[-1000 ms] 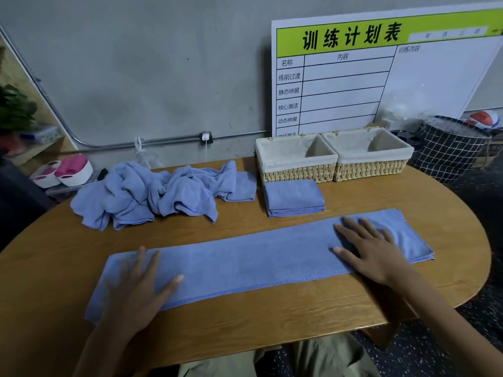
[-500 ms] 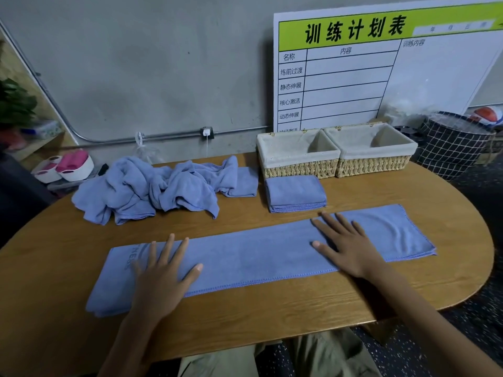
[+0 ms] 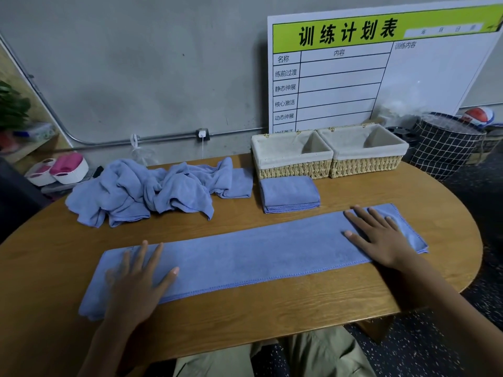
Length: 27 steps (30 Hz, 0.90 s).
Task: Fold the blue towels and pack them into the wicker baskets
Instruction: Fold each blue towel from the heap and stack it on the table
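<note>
At the near edge of the wooden counter (image 3: 245, 317), a long blue towel (image 3: 258, 254), folded into a narrow strip, is laid flat from left to right. The left hand (image 3: 136, 289) is pressed flat on the strip's left end, its fingers (image 3: 156, 257) released and spread, nothing being grasped. The right hand (image 3: 381, 238) is laid flat on the strip's right end, its fingers straight and spread as well, with only the far right corner of the cloth left uncovered. Just beyond the strip, a folded blue towel (image 3: 290, 193) is set in a neat square, directly in front of the left wicker basket (image 3: 292, 161). The right wicker basket (image 3: 364, 156) is placed touching the left one; both are lined with pale cloth. To the left of the folded square, a crumpled pile of blue towels (image 3: 152, 190) is heaped on the counter. Behind the baskets, a white board (image 3: 381, 72) with a green header is leaned against the grey wall.
</note>
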{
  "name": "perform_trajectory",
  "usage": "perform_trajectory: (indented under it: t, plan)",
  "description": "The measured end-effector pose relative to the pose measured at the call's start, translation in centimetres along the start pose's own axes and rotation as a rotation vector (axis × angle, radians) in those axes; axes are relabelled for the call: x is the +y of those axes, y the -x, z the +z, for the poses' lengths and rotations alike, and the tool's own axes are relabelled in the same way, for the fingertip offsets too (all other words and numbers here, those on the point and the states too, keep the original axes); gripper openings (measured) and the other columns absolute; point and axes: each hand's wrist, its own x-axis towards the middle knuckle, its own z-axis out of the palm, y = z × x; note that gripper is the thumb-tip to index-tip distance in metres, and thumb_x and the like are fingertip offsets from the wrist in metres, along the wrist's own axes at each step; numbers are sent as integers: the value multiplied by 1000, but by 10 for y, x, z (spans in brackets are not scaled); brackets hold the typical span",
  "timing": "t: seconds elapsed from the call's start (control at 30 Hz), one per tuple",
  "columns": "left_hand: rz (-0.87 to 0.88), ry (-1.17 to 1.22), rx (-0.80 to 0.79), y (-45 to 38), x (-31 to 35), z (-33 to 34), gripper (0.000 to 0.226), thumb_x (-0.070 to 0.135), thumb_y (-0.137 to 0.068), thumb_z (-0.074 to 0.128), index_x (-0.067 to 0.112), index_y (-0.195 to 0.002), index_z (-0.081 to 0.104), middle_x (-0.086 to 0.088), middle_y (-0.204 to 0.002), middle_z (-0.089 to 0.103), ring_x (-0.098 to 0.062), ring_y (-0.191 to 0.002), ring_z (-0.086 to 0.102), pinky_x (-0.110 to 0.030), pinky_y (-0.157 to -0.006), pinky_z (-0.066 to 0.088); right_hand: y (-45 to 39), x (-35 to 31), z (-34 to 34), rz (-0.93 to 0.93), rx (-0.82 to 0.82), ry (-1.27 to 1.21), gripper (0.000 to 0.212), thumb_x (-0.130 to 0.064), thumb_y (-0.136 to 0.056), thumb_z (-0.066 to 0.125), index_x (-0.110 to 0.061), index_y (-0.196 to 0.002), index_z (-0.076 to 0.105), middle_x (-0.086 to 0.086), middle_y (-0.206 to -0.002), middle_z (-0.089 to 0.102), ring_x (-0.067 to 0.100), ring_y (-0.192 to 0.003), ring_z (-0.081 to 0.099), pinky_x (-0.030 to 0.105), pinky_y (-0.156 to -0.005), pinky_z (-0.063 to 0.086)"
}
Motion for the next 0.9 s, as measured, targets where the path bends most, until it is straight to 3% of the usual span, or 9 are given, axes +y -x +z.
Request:
perform_trajectory:
  t: [0.33, 0.67, 0.73, 0.8, 0.9]
  plan:
    - [-9, 24, -9, 2, 2, -3, 116, 94, -57, -25, 43, -158, -1, 7, -169, -7, -29, -154, -2, -63, -116, 15, 0, 2, 3, 4, 8, 7, 88, -86, -75, 0, -49, -155, 2, -18, -164, -7, 15, -154, -7, 44, -123, 1]
    - [-7, 31, 17, 3, 2, -5, 109, 93, -64, -15, 43, -158, 7, 2, -169, 2, -29, -154, 6, -62, -115, 18, 2, 11, -4, 31, 11, -5, 85, -85, -81, 4, -47, -156, 8, -21, -162, -3, 14, -154, -2, 44, -122, 4]
    - [-19, 29, 37, 4, 2, -4, 102, 91, -71, -4, 41, -158, 16, -1, -168, 11, -30, -153, 12, -63, -113, 22, 3, 23, -11, 78, 3, 20, 73, -78, -92, 13, -44, -156, 12, -17, -165, 3, 15, -154, 0, 44, -122, 7]
    - [-10, 51, 141, 6, 2, -3, 89, 85, -83, 18, 33, -152, 39, -8, -162, 30, -33, -147, 29, -66, -107, 31, 2, 39, -17, 111, 27, 19, 69, -71, -95, 18, -40, -156, 22, -11, -166, 14, 19, -153, 11, 47, -119, 14]
    - [115, 135, 386, 6, 16, -5, 64, 60, -88, 41, 13, -120, 71, -13, -135, 58, -36, -119, 57, -59, -93, 49, -5, 60, -24, 154, 152, -41, 66, -67, -98, 21, -29, -145, 47, 3, -152, 43, 32, -133, 46, 52, -105, 40]
